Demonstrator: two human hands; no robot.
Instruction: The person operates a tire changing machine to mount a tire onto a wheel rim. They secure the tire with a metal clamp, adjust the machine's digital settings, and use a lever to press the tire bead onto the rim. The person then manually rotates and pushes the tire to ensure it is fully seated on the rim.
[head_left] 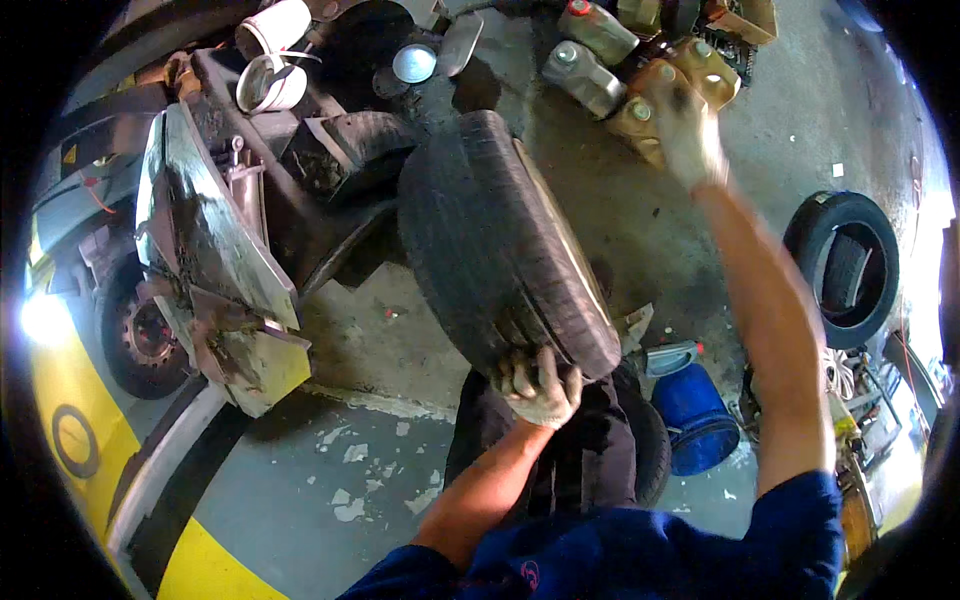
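Note:
A black car tyre (470, 230) stands upright and tilted in front of my legs, its tread toward the left. A pale rim edge shows along its right side. My left hand (543, 392), in a whitish work glove, grips the near end of the tyre with its fingers bent over the tread. My right hand (688, 135), also gloved, is raised off to the far right, away from the tyre. Motion blurs its fingers, so their pose cannot be made out. In the picture it overlaps the yellowish plastic jugs (640, 112).
Left of the tyre stands a machine with a metal plate (215, 215). White buckets (270, 85) sit at the far left. Grey jugs (585, 78) stand at the back. Another tyre (845, 270) lies right, and a blue bucket (692, 415) is near my legs.

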